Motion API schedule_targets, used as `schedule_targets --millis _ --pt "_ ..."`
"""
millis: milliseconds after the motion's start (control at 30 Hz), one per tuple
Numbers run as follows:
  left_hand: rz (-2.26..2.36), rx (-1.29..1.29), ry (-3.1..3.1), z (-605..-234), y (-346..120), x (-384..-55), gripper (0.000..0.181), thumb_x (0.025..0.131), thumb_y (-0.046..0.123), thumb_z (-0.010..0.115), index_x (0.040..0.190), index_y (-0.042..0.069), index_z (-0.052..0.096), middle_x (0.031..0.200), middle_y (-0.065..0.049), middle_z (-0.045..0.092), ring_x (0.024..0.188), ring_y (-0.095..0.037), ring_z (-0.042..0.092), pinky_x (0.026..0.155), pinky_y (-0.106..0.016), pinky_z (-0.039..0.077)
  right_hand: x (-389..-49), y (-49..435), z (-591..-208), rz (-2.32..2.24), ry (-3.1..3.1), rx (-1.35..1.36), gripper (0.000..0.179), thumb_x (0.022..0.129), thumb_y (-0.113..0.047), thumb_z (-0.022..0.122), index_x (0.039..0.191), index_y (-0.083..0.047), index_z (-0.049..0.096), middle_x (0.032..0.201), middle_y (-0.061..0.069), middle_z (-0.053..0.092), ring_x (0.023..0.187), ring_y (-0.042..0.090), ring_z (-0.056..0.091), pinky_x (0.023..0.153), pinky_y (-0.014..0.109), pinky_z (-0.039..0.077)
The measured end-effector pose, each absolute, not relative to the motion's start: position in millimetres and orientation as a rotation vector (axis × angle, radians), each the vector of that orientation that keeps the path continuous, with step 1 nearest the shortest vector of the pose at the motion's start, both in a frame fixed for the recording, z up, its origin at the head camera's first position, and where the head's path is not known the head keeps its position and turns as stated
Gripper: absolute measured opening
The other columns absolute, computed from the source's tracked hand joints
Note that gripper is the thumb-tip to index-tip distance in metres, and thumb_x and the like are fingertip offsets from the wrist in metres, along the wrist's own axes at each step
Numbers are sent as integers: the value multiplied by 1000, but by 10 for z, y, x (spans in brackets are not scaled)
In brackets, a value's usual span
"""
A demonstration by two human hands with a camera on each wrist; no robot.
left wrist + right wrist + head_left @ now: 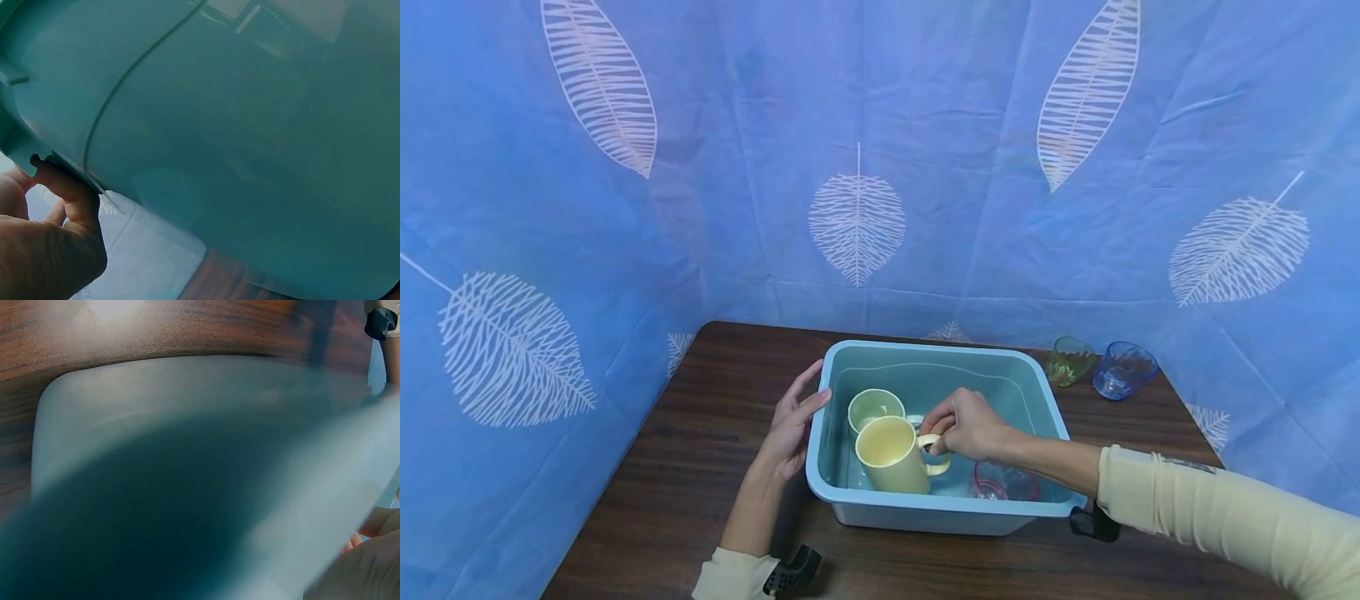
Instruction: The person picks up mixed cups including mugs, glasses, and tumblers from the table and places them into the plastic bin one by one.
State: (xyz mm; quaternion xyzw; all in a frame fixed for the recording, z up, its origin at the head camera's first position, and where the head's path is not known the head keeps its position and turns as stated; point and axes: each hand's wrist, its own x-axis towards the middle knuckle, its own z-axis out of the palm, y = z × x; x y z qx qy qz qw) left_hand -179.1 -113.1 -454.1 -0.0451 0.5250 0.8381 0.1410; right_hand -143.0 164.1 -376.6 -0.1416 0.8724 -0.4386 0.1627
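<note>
A light blue plastic basin [925, 523] stands on the table with cups inside. My right hand [966, 423] grips the handle of a yellow mug [898, 475], which tilts toward the left inside the basin. Right behind that mug is a pale green mug [857, 408], partly covered by it. A clear glass with a red rim [988, 487] lies at the basin's front right, partly behind the forearm. My left hand [790, 429] holds the basin's left rim, thumb over the edge; in the left wrist view the fingers [78, 197] bend up against the rim's underside.
On the table's far right corner stand a green glass [1070, 362] and a blue glass [1123, 371], both outside the basin. The dark wooden table [700, 417] runs back to a blue curtain [737, 208] with white leaf prints.
</note>
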Motion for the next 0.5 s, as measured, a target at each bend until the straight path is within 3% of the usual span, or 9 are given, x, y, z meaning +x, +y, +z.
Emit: schedule_targets --millis 500 --pt "2418 -136 1535 -4548 -1131 -1806 53 105 18 62 155 29 47 142 -21 58 117 -33 69 94 -45 59 -1455 1489 -3783 -1171 2467 -354 17 77 18 79 86 3 77 72 8 72 67 13 66 60 26 56"
